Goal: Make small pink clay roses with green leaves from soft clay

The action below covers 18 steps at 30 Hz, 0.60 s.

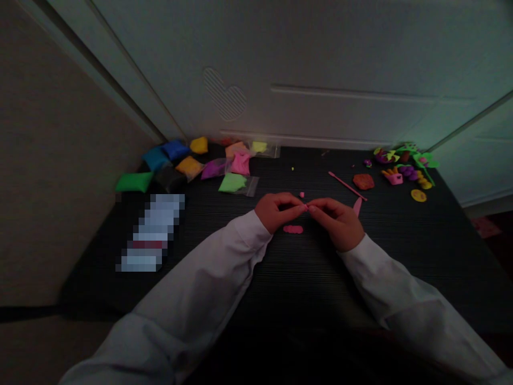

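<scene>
This looks like a room in a home; a pale panelled surface, perhaps a wardrobe or door, [340, 59] fills the top of the frame, a raised heart [225, 94] decorating it left of centre; a plain wall [52, 160] runs down the left edge; the dark table [296, 283] carries hobby supplies, bagged coloured clay [214, 168] centre-left, little colourful models [393, 177] at right.

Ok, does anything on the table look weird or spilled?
A little, yes. A tiny yellow bit lies by itself on the dark table, with nothing right beside it. At the left, a patch shows only as blurry squares, so I can't tell what it is. I see nothing clearly spilled or damaged.
</scene>
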### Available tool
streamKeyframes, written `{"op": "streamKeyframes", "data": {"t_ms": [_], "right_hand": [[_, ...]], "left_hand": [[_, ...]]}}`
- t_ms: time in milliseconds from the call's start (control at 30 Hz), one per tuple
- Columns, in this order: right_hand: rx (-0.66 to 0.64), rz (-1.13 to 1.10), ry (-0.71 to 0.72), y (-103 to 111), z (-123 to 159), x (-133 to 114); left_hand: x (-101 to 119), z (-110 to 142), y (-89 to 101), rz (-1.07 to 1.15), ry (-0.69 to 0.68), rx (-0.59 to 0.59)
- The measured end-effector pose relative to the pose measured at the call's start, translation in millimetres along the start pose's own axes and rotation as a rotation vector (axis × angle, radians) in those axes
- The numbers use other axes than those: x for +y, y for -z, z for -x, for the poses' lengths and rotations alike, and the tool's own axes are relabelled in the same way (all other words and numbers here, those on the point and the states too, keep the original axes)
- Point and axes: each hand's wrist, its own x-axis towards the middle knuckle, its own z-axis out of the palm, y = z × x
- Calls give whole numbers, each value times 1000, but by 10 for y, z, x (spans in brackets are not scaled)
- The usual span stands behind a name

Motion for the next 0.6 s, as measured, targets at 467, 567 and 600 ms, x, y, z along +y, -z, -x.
{"op": "streamKeyframes", "data": {"t_ms": [467, 567, 600], "right_hand": [[35, 106, 66, 3, 22, 9], [46, 123, 80, 0, 18, 17], [54, 131, 85, 0, 18, 20]], "left_hand": [[11, -11, -4, 9, 10, -23], [-5, -4, -8, 34, 5, -32], [-9, -1, -10, 44, 4, -37]]}}
